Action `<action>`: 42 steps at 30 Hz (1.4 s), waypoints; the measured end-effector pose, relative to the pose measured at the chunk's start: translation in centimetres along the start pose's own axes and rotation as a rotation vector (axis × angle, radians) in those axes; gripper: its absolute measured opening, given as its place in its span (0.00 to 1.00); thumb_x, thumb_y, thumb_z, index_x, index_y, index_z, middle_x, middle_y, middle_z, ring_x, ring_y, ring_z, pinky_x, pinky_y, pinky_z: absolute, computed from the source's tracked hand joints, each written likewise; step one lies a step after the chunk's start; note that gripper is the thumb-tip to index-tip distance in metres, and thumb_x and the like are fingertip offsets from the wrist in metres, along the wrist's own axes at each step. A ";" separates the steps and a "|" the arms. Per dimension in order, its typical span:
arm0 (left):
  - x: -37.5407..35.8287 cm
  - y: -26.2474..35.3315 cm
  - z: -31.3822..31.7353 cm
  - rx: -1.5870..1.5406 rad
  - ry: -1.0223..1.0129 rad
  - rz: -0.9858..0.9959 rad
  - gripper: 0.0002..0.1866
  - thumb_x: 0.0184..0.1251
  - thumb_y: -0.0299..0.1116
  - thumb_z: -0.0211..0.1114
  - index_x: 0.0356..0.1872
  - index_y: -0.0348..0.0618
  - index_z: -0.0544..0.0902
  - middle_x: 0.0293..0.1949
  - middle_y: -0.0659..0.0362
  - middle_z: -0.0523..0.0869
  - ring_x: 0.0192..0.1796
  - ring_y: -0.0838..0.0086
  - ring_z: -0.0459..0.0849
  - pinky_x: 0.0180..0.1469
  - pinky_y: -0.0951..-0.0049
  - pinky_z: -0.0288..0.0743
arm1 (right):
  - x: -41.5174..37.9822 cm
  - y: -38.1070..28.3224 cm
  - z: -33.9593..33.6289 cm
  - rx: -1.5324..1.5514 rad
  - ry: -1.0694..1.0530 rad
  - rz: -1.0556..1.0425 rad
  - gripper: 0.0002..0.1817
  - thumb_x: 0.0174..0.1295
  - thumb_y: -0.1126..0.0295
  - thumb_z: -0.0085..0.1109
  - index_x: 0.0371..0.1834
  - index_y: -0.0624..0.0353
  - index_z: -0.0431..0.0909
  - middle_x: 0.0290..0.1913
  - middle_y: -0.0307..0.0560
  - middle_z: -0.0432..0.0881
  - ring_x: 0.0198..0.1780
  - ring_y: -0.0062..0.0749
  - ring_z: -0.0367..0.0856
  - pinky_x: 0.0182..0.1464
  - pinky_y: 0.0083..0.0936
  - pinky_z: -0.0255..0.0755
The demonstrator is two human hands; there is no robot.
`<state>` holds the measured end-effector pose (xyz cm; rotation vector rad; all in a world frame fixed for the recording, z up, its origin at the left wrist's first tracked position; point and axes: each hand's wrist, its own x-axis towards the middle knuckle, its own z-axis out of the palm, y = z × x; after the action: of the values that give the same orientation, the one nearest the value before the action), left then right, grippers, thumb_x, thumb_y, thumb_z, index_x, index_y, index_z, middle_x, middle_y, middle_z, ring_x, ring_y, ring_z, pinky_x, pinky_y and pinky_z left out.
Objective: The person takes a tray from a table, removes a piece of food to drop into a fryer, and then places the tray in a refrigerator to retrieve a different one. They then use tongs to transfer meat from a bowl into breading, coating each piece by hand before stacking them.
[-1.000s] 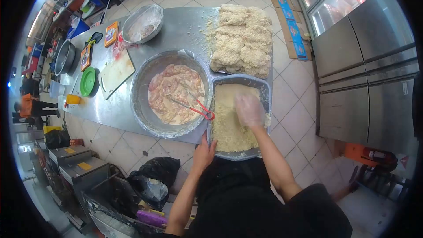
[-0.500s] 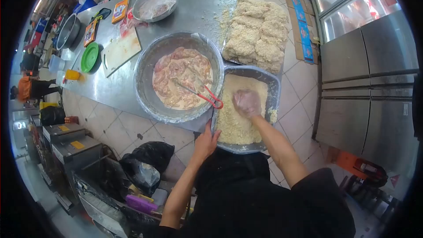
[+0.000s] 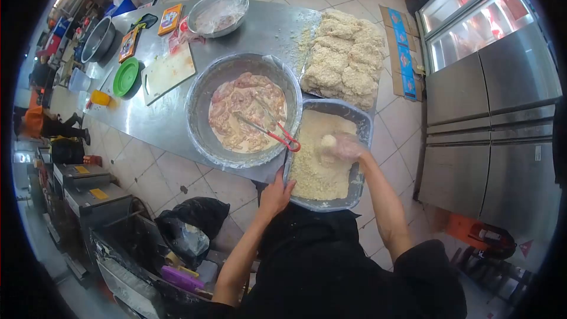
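Observation:
A grey rectangular tub (image 3: 364, 186) of pale crumbly breading (image 3: 319, 177) stands in front of me. My left hand (image 3: 275, 196) grips its near left rim, with the index finger pointing up along the edge. Inside the tub, my right hand (image 3: 347, 147), seemingly in a clear glove, is at the breading's surface. A pale lump (image 3: 328, 140) shows at its fingertips, and motion blurs the fingers. To the left, a large round basin (image 3: 198, 124) holds raw meat pieces (image 3: 245, 106) in creamy liquid. Red-handled tongs (image 3: 283, 137) rest in it.
Breaded pieces (image 3: 342, 53) are piled on a tray behind the tub. A plastic-covered bowl (image 3: 218, 15), a white cutting board (image 3: 169, 75) and a green plate (image 3: 126, 77) sit on the metal table (image 3: 150, 127). Steel refrigerators (image 3: 458, 124) stand right. A person (image 3: 41, 123) is far left.
My right hand has shifted right and slightly down in the tub, and a pale lump now shows at its fingertips. The left hand stays on the rim. The view has tilted slightly.

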<state>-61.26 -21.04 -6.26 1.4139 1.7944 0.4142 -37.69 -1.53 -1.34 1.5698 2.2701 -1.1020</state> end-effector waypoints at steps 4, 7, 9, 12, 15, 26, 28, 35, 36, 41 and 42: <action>0.0 0.7 -0.9 -0.015 -0.115 -0.091 0.36 0.76 0.52 0.56 0.75 0.41 0.59 0.49 0.28 0.83 0.51 0.30 0.81 0.53 0.40 0.74 | -0.4 0.5 -0.8 0.271 0.148 -0.056 0.28 0.59 0.50 0.65 0.58 0.56 0.82 0.50 0.61 0.86 0.54 0.54 0.83 0.58 0.42 0.75; -0.2 1.1 -1.1 -0.015 -0.120 -0.086 0.36 0.76 0.52 0.55 0.75 0.41 0.59 0.50 0.28 0.83 0.51 0.30 0.81 0.53 0.41 0.74 | -3.8 -6.5 -3.6 0.106 0.215 0.147 0.27 0.61 0.50 0.64 0.57 0.57 0.82 0.48 0.60 0.87 0.52 0.54 0.84 0.57 0.41 0.77; 0.0 1.3 -1.3 -0.014 -0.126 -0.084 0.36 0.76 0.52 0.55 0.75 0.40 0.59 0.50 0.27 0.82 0.52 0.30 0.81 0.54 0.41 0.73 | -4.2 -4.4 0.1 -0.013 0.376 -0.006 0.28 0.62 0.47 0.62 0.56 0.59 0.82 0.47 0.60 0.87 0.52 0.55 0.84 0.56 0.41 0.77; -0.1 0.6 -0.4 -0.004 -0.113 -0.086 0.35 0.77 0.51 0.55 0.75 0.39 0.59 0.52 0.27 0.81 0.54 0.31 0.80 0.55 0.42 0.73 | -4.7 -2.9 4.5 -0.046 0.376 0.137 0.30 0.64 0.46 0.60 0.56 0.62 0.81 0.49 0.66 0.85 0.54 0.56 0.84 0.57 0.44 0.77; 0.1 -0.7 0.6 -0.029 0.011 0.059 0.35 0.76 0.53 0.54 0.75 0.42 0.59 0.42 0.30 0.85 0.46 0.32 0.83 0.49 0.39 0.75 | -5.1 -4.5 6.2 0.079 0.117 0.471 0.32 0.65 0.46 0.60 0.57 0.67 0.80 0.52 0.72 0.82 0.58 0.57 0.82 0.59 0.47 0.76; 0.1 0.4 -0.2 -0.037 -0.066 0.026 0.33 0.77 0.47 0.57 0.71 0.32 0.63 0.50 0.29 0.82 0.53 0.31 0.80 0.54 0.45 0.75 | 0.3 2.5 7.3 0.471 0.595 0.211 0.19 0.67 0.56 0.58 0.33 0.63 0.82 0.32 0.56 0.84 0.34 0.52 0.81 0.40 0.46 0.75; 0.4 -0.9 0.9 -0.091 0.047 0.236 0.31 0.77 0.45 0.57 0.69 0.31 0.65 0.48 0.29 0.83 0.52 0.32 0.81 0.52 0.46 0.75 | 2.0 1.9 5.4 0.047 0.903 0.056 0.17 0.65 0.59 0.54 0.27 0.61 0.81 0.31 0.55 0.85 0.35 0.53 0.83 0.38 0.47 0.76; 0.2 -0.9 0.7 0.010 0.006 0.205 0.28 0.77 0.43 0.57 0.66 0.29 0.68 0.48 0.31 0.84 0.51 0.34 0.83 0.52 0.48 0.76 | 3.0 0.6 7.3 -0.086 0.643 -0.124 0.20 0.66 0.52 0.53 0.36 0.58 0.84 0.34 0.58 0.85 0.38 0.54 0.85 0.44 0.52 0.77; 0.4 -1.4 0.9 0.020 0.048 0.252 0.28 0.77 0.43 0.57 0.65 0.28 0.69 0.48 0.31 0.84 0.51 0.34 0.83 0.51 0.48 0.76 | 3.0 0.4 7.9 -0.020 0.531 -0.099 0.21 0.66 0.50 0.53 0.37 0.58 0.84 0.34 0.59 0.85 0.37 0.55 0.85 0.43 0.53 0.78; 0.5 -0.5 0.3 0.055 -0.003 0.165 0.28 0.77 0.44 0.57 0.64 0.28 0.69 0.46 0.31 0.84 0.50 0.34 0.83 0.50 0.46 0.76 | 0.7 0.4 9.4 0.029 0.646 -0.052 0.28 0.66 0.44 0.50 0.38 0.58 0.87 0.39 0.62 0.86 0.42 0.57 0.86 0.49 0.52 0.78; 0.4 -0.3 0.1 0.068 -0.031 0.144 0.28 0.77 0.45 0.57 0.64 0.29 0.68 0.46 0.31 0.84 0.50 0.34 0.83 0.50 0.46 0.76 | -0.1 0.1 8.1 0.013 0.529 0.001 0.28 0.66 0.43 0.49 0.37 0.58 0.88 0.39 0.62 0.86 0.42 0.57 0.86 0.48 0.53 0.78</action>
<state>-61.37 -20.81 -6.70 1.5946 1.7017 0.4065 -39.66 -6.89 -7.14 2.0631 2.5697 -0.7626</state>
